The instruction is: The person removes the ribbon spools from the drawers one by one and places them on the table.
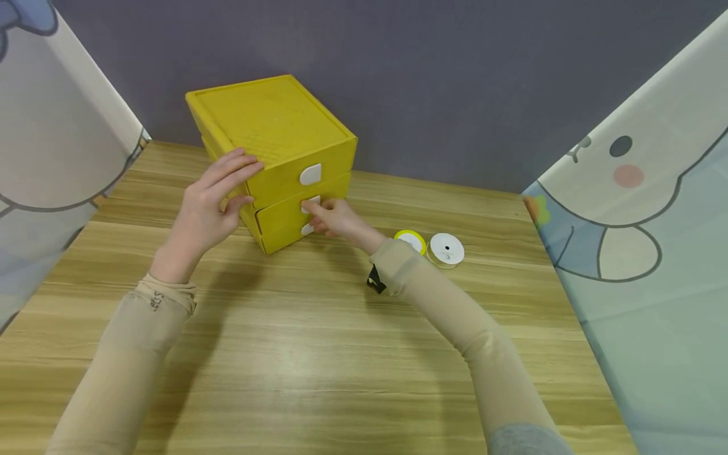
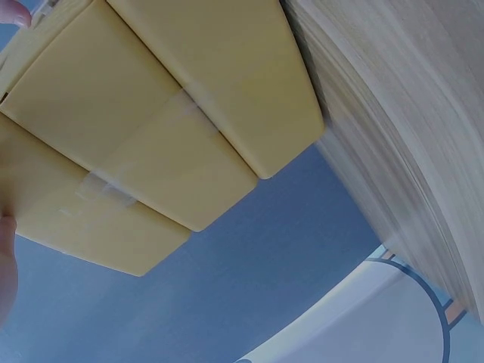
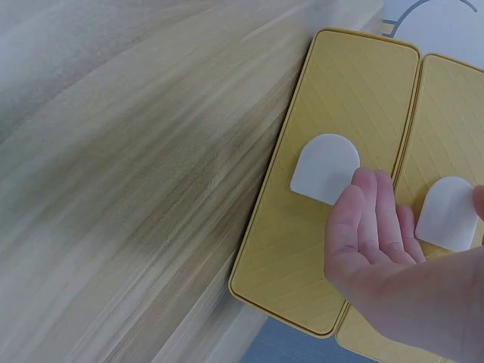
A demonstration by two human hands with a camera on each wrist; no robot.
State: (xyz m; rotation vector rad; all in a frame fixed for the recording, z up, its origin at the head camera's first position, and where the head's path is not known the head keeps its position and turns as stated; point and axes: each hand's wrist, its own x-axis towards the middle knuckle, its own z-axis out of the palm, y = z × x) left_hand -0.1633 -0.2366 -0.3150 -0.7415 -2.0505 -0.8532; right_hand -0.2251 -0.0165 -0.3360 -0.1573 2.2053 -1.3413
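A yellow drawer box (image 1: 273, 120) with three stacked drawers and white tab handles stands at the back left of the table. My left hand (image 1: 207, 205) rests against its upper left front edge, fingers extended over the top and thumb near the front. My right hand (image 1: 341, 221) is at the front, with thumb and fingers about the middle drawer's white handle (image 3: 448, 214). In the right wrist view the fingertips lie beside the lower white handle (image 3: 325, 168). The left wrist view shows the box's side panels (image 2: 144, 113), with only parts of fingers at the edge.
Right of the box lie a yellow-rimmed spool (image 1: 418, 238) and a white spool (image 1: 446, 249). A small black object (image 1: 375, 280) sits partly behind the right sleeve. A grey-blue wall (image 1: 443, 95) is behind the wooden table (image 1: 296, 354), with cartoon-printed cloth (image 1: 637, 253) at both sides.
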